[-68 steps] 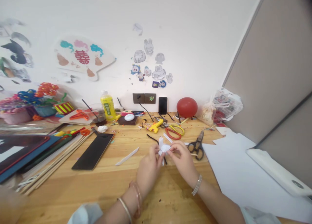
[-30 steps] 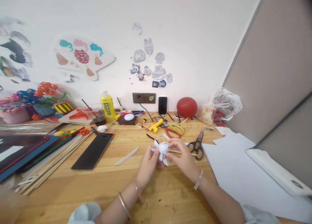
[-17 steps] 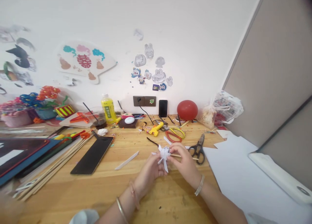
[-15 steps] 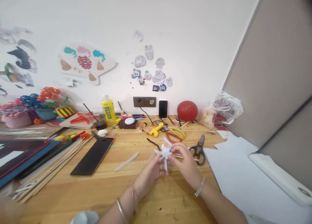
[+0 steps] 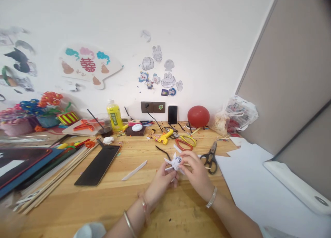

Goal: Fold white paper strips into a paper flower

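Between my two hands is a small white folded-paper piece (image 5: 176, 162) with strips sticking out of it. My left hand (image 5: 165, 176) grips it from the left, thumb on its near side and fingers curled beneath. From the right, my right hand (image 5: 192, 165) pinches its edge with the fingertips. A thin wooden stick (image 5: 207, 168) shows beyond my right hand; whether it touches the paper is hidden. Black-handled scissors (image 5: 211, 158) lie right of that hand. To the left, a loose white paper strip (image 5: 134, 170) rests on the wooden table (image 5: 124, 203).
A dark phone-like slab (image 5: 99, 165) and wooden sticks (image 5: 60, 174) lie at left. Behind my hands are a yellow glue gun (image 5: 164, 137), red-and-yellow-handled scissors (image 5: 184, 145) and a black pipe cleaner (image 5: 162, 151). White paper sheets (image 5: 248, 176) cover the right. A yellow bottle (image 5: 114, 116) and red balloon (image 5: 198, 116) stand at the back.
The white paper piece has turned slightly in my hands, and its strip that pointed down toward me no longer shows. My left thumb has shifted along it. Other things lie as before.
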`<action>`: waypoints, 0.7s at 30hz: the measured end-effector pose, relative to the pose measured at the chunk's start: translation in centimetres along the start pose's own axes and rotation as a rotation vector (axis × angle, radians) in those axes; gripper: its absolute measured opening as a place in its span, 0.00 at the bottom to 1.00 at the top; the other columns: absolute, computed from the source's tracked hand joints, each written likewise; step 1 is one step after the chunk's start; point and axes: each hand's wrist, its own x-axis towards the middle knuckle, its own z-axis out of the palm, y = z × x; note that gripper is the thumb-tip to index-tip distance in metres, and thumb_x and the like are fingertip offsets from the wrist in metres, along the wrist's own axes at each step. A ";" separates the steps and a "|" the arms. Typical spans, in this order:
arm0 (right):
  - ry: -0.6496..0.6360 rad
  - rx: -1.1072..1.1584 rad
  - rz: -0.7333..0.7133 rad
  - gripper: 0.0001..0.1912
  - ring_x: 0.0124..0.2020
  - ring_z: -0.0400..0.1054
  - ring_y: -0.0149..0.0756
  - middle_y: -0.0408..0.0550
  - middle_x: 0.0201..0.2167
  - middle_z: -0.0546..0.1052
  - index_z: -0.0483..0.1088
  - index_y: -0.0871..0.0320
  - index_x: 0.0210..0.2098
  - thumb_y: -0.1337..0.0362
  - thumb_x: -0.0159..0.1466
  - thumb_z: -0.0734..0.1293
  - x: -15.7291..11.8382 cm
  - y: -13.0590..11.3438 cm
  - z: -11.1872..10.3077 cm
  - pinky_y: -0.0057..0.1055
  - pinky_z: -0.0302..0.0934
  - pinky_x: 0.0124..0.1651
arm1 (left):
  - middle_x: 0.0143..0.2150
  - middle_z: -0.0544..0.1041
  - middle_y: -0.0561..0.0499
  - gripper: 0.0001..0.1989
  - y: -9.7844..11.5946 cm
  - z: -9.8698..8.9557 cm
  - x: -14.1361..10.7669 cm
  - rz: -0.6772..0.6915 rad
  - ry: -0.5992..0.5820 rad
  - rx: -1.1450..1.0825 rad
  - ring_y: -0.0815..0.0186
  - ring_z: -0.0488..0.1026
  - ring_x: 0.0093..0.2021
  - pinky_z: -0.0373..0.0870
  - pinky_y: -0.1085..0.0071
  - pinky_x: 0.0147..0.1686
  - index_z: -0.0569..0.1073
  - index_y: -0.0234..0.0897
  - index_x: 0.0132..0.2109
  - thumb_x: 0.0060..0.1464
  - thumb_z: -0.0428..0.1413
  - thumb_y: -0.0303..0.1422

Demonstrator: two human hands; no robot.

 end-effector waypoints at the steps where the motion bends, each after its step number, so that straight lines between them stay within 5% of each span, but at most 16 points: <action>1: -0.001 0.007 0.001 0.05 0.44 0.64 0.39 0.47 0.39 0.70 0.66 0.55 0.27 0.69 0.58 0.62 0.0 0.0 0.0 0.36 0.57 0.47 | 0.24 0.69 0.56 0.17 0.0 -0.1 0.0 -0.008 -0.009 -0.001 0.75 0.62 0.18 0.57 0.75 0.22 0.61 0.35 0.41 0.45 0.57 0.36; 9: 0.022 0.047 0.026 0.05 0.39 0.65 0.39 0.47 0.33 0.71 0.64 0.56 0.26 0.68 0.59 0.62 0.2 0.6 0.4 0.35 0.59 0.42 | 0.24 0.66 0.59 0.14 -0.5 -0.3 0.4 -0.002 -0.026 0.057 0.77 0.58 0.17 0.51 0.77 0.19 0.60 0.37 0.36 0.45 0.55 0.37; 16: -0.010 0.021 -0.008 0.04 0.43 0.64 0.39 0.47 0.38 0.70 0.65 0.55 0.28 0.70 0.56 0.65 -0.1 0.3 0.8 0.37 0.58 0.46 | 0.17 0.60 0.62 0.10 -0.7 -0.3 0.5 -0.010 0.008 0.083 0.76 0.54 0.16 0.48 0.77 0.17 0.60 0.37 0.36 0.47 0.52 0.34; 21: 0.000 0.027 -0.023 0.04 0.43 0.65 0.38 0.47 0.38 0.70 0.66 0.55 0.27 0.70 0.57 0.65 -0.2 0.3 0.8 0.36 0.59 0.46 | 0.19 0.63 0.59 0.14 -0.7 -0.4 0.7 0.012 -0.013 0.007 0.74 0.57 0.18 0.52 0.76 0.19 0.60 0.37 0.33 0.50 0.50 0.43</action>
